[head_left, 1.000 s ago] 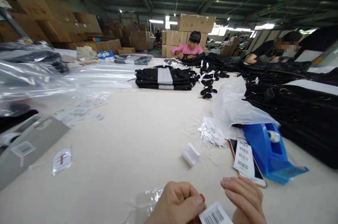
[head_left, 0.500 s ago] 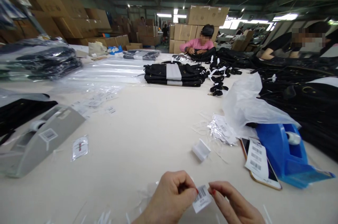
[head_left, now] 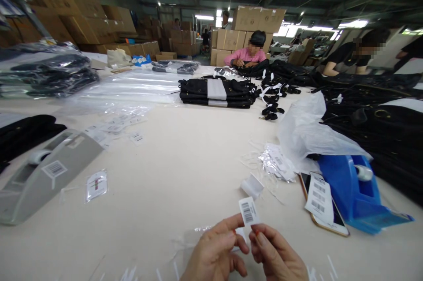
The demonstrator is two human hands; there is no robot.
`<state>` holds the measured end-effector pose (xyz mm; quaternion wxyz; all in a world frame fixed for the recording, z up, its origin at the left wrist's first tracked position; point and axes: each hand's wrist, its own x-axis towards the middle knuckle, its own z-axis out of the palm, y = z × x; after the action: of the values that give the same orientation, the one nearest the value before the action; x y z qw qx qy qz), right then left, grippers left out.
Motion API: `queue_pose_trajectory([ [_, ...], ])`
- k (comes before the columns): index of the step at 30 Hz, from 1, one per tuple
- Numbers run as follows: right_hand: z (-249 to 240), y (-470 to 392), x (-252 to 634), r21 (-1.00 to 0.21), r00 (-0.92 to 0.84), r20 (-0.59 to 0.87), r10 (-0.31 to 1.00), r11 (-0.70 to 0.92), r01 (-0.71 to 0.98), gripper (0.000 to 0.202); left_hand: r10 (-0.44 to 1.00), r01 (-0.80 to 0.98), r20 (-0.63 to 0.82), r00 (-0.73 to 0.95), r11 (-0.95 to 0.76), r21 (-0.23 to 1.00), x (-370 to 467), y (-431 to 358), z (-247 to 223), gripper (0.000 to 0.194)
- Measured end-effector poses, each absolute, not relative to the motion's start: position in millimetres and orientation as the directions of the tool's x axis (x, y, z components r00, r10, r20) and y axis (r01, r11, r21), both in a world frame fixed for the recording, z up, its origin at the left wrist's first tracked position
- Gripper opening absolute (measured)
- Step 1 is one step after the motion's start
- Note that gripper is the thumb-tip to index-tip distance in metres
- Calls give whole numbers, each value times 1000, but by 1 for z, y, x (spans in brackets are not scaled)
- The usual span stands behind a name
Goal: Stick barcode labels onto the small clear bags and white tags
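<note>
At the near edge of a long packing table [head_left: 172, 175], a worker's left hand [head_left: 216, 252] and right hand [head_left: 276, 259] meet at six o'clock, fingertips of both pinched on the lower end of a small white barcode label [head_left: 247, 211] that stands upright between them, its printed bars facing the camera, apparently held so for reading or peeling. A scrap of clear film [head_left: 198, 239] lies just under the hands. Slightly beyond, toward one o'clock, a folded white tag [head_left: 252, 185] rests near a heap of bagged labels [head_left: 277, 162]; at three o'clock a phone [head_left: 330, 215] carries a strip of barcode stickers [head_left: 319, 197] and touches a blue tape dispenser [head_left: 353, 192], all within easy reach. At nine o'clock sits a grey tape dispenser [head_left: 46, 175] beside a bagged tag [head_left: 95, 184]. Farther off, at twelve o'clock, lies a stack of folded black garments [head_left: 216, 92], where a person in a pink top [head_left: 246, 56] works before cardboard cartons [head_left: 257, 20].
</note>
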<state>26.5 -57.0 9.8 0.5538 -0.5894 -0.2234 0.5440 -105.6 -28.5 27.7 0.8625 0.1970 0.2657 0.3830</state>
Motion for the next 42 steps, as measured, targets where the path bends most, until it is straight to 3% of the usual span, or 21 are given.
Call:
queue_pose_trajectory([
  [4, 10, -53, 19, -772, 187, -486, 853, -319, -550, 27, 776, -501, -329, 538, 609, 615, -99, -35, 21, 54],
  [7, 16, -51, 15, -713, 169, -531, 830, -331, -618, 26, 850, -375, -275, 449, 458, 806, -98, -41, 21, 47],
  [9, 20, -50, 18, -756, 198, -510, 837, -326, -568, 28, 907, -229, -232, 351, 324, 918, -104, -43, 22, 47],
  [12, 27, -47, 30, -884, 264, -403, 876, -297, -362, 28, 972, 73, -161, 173, 150, 986, -123, -40, 23, 39],
  [14, 30, -44, 41, -924, 192, -369, 909, -337, -179, 28, 990, 304, 47, 132, -85, 949, -139, -34, 24, 24],
  [17, 33, -39, 53, -901, -14, -430, 903, -428, 74, 30, 871, 487, 379, 312, -490, 723, -154, -29, 21, 19],
  [20, 31, -34, 55, -871, -125, -475, 871, -446, 205, 29, 717, 497, 444, 537, -695, 520, -155, -31, 13, 23],
  [24, 22, -25, 51, -858, -208, -498, 842, -442, 263, 26, 663, 511, 413, 624, -747, 426, -150, -37, -1, 23],
  [42, 15, -2, 46, -779, -333, -572, 750, -368, 508, 16, 724, 549, 308, 617, -677, 490, -152, -41, -10, 19],
])
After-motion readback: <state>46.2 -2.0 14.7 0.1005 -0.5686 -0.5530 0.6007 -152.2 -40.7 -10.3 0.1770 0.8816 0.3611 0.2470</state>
